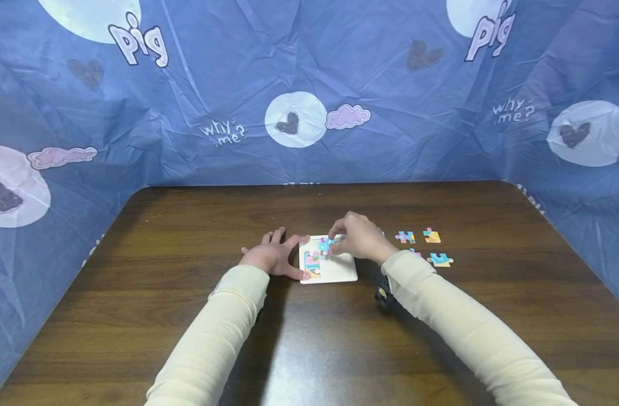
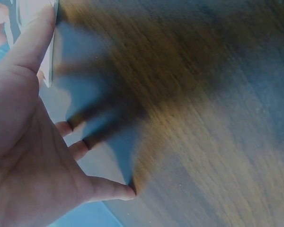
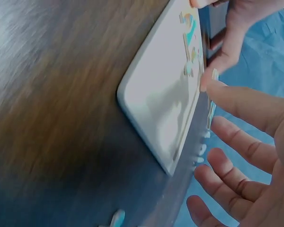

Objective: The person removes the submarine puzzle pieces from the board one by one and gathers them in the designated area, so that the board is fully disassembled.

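A white puzzle tray (image 1: 339, 273) lies on the table with joined jigsaw pieces (image 1: 312, 264) along its left side. My left hand (image 1: 271, 257) is spread beside the tray, its thumb and index finger resting at the left edge. Between thumb and index finger, my right hand (image 1: 361, 238) pinches a blue and pink jigsaw piece (image 1: 324, 245) over the tray's upper left part. In the right wrist view this held piece (image 3: 211, 106) shows edge-on, tilted up beyond the tray's rim (image 3: 144, 140). The other right fingers are loosely bent.
Several loose jigsaw pieces lie right of the tray, among them a blue one (image 1: 405, 237), a yellow one (image 1: 431, 235) and a teal one (image 1: 440, 260); the right forearm partly hides others. A printed blue cloth (image 1: 228, 73) hangs behind the brown wooden table (image 1: 197, 225).
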